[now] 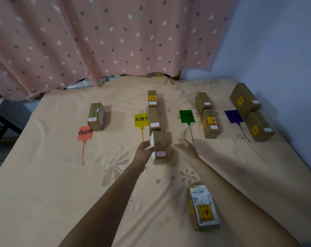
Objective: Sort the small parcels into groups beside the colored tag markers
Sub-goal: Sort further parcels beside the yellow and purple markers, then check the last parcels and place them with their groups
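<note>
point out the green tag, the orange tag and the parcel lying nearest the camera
green tag (186, 116): head view, middle of its flat square
orange tag (85, 133): head view, on its written face
nearest parcel (203, 207): head view, on its white shipping label

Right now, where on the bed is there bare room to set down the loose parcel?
Bare sheet lies left of the orange tag, between its parcel and the yellow tag, and in front of the green tag. It is crowded along the yellow row and around the purple tag.
</note>
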`<action>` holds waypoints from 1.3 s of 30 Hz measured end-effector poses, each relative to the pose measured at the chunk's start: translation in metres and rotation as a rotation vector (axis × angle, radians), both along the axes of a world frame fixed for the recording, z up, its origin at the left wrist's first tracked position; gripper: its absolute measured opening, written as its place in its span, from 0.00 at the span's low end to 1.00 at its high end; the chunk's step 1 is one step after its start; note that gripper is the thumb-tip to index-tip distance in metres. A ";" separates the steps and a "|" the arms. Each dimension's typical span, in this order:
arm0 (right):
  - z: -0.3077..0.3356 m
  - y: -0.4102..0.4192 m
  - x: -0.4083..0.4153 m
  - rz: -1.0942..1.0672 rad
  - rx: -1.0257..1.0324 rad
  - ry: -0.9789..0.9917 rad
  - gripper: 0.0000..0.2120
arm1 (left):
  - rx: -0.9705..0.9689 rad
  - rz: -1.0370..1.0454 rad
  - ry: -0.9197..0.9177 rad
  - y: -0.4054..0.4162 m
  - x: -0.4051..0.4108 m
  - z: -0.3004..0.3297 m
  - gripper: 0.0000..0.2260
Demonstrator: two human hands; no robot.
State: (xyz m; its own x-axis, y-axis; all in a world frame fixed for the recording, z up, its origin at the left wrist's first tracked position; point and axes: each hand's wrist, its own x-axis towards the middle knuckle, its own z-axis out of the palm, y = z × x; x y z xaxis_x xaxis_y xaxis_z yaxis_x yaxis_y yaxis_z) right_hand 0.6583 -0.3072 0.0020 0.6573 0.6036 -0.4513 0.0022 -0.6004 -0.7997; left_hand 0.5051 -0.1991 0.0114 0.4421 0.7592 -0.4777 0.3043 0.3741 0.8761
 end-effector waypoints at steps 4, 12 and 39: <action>0.022 -0.051 -0.009 -0.051 -0.001 -0.069 0.28 | 0.004 -0.056 -0.065 -0.032 -0.010 0.017 0.13; 0.018 -0.152 -0.037 -0.149 -0.092 -0.090 0.25 | -0.084 -0.176 -0.020 -0.113 -0.033 -0.004 0.08; -0.008 -0.175 -0.020 -0.036 -0.046 0.222 0.30 | -0.132 -0.054 -0.059 -0.192 0.012 -0.036 0.08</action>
